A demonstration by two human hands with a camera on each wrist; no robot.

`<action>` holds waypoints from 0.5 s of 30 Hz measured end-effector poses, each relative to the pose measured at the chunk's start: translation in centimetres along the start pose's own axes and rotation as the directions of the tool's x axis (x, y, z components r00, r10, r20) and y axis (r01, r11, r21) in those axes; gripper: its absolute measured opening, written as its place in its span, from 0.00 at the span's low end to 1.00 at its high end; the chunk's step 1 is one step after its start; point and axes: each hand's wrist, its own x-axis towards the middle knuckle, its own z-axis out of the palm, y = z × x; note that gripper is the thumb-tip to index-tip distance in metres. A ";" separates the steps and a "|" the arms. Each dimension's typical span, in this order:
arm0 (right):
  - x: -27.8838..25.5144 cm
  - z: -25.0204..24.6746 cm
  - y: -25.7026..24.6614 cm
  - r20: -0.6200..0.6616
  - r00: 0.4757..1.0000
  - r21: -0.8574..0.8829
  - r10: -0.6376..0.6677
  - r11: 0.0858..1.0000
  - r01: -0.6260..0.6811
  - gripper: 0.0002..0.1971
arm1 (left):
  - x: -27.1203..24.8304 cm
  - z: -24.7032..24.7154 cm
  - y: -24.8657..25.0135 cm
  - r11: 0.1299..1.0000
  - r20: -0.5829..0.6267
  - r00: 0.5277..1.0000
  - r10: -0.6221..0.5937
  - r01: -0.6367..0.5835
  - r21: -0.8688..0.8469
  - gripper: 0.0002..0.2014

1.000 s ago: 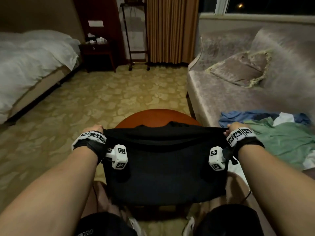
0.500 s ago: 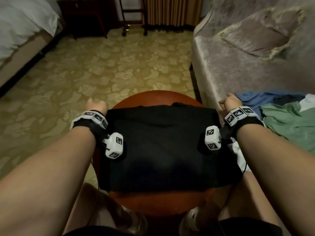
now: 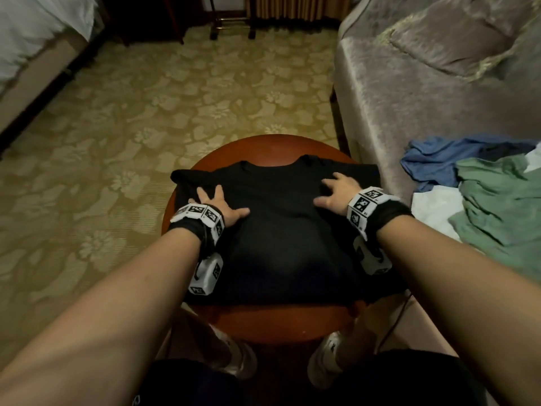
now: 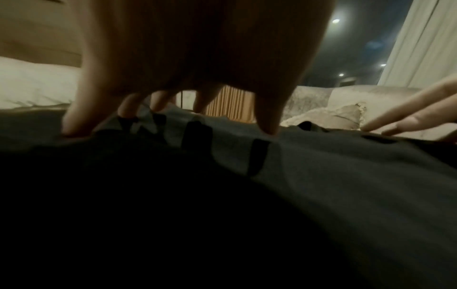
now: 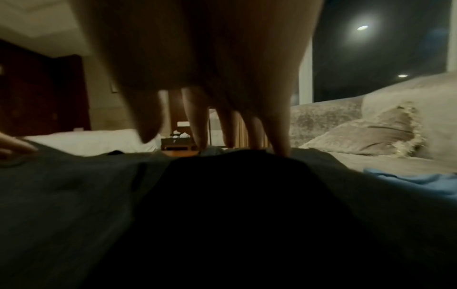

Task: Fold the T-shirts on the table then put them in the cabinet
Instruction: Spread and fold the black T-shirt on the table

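Note:
A black T-shirt (image 3: pixel 281 238) lies spread flat on the small round red-brown table (image 3: pixel 263 320), collar at the far side. My left hand (image 3: pixel 215 202) rests on its left shoulder area with fingers spread and straight. My right hand (image 3: pixel 336 191) rests on the right shoulder area, fingers spread too. In the left wrist view the left hand's fingertips (image 4: pixel 268 128) touch the dark cloth (image 4: pixel 321 176), and the right hand's fingers (image 4: pixel 405 121) show at the right. In the right wrist view the fingertips (image 5: pixel 280 150) press on the shirt (image 5: pixel 74 195).
On the grey sofa (image 3: pixel 409 92) at the right lie a blue shirt (image 3: pixel 436 159), a green shirt (image 3: pixel 503 206) and a white one (image 3: pixel 433 209). A cushion (image 3: pixel 456 33) lies further back. A bed (image 3: pixel 32 33) stands at the far left across patterned carpet (image 3: pixel 175 98).
Both hands held the shirt up by its top edge, laid it down on the table, then let go. They now rest flat with spread fingers on the shoulder areas.

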 end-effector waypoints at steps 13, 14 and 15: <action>1.0 3.1 0.8 0.166 0.969 -0.224 0.184 0.964 -0.144 0.66 | 2.0 -0.3 -0.6 0.973 0.117 0.991 0.059 -0.083 0.214 0.68; 1.1 3.2 0.8 0.164 0.969 -0.221 0.188 0.964 -0.149 0.66 | 2.3 -0.4 -0.6 0.972 0.117 0.991 0.066 -0.091 0.217 0.68; 1.2 3.4 0.8 0.162 0.968 -0.219 0.193 0.963 -0.155 0.65 | 2.5 -0.4 -0.6 0.971 0.115 0.991 0.076 -0.099 0.215 0.68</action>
